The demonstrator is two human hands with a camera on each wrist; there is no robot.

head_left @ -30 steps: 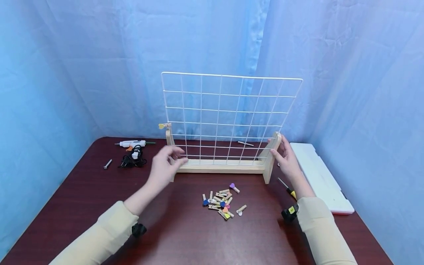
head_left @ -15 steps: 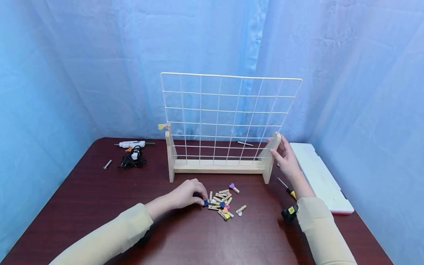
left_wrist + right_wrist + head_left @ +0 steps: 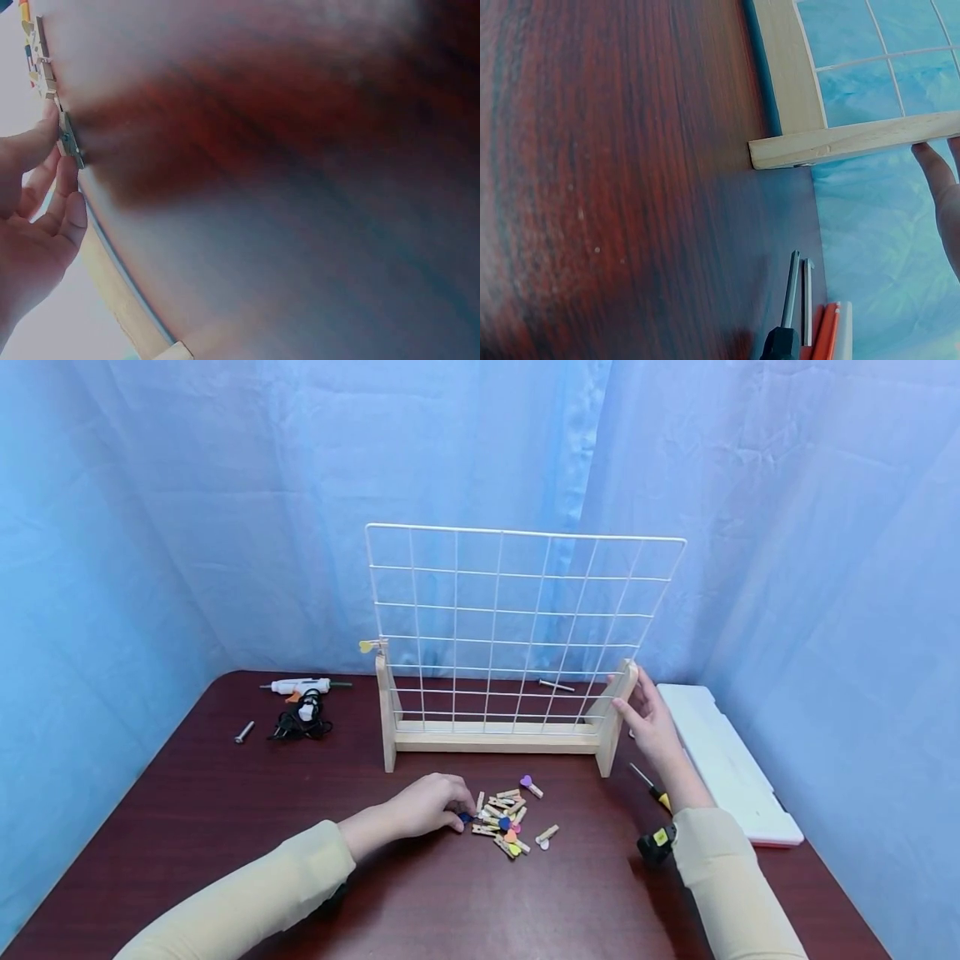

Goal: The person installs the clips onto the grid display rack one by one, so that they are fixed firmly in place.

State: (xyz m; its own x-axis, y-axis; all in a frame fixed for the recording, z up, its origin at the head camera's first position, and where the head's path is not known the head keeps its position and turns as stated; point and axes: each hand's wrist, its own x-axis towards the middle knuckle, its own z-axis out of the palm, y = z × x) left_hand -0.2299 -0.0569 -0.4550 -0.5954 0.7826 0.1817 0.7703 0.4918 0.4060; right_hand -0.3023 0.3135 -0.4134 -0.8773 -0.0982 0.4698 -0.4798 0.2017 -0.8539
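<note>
A white wire grid [image 3: 495, 610] stands in a wooden stand [image 3: 495, 742] on the dark red table. My right hand [image 3: 651, 714] grips the stand's right upright, thumb on the near side; the right wrist view shows fingertips on that wooden upright [image 3: 855, 141]. In front of the stand, my left hand [image 3: 427, 806] pinches a small wooden clothespin [image 3: 69, 139] between thumb and finger at the left of the pile. Its blue heart [image 3: 464, 817] peeks out by the fingertips. Several more heart clothespins [image 3: 504, 823] lie loose beside it. One with a yellow heart [image 3: 366, 646] is clipped at the grid's left edge.
At the left lie a glue gun [image 3: 300, 686], its black cable [image 3: 302, 718] and a bolt [image 3: 244, 732]. Another bolt [image 3: 556, 685] is behind the grid. A screwdriver [image 3: 651, 787] and a white case [image 3: 723, 760] lie by my right arm.
My left hand has come down from the stand's left upright to the clothespin pile and now pinches the blue-heart clothespin. My right hand keeps its place on the right upright.
</note>
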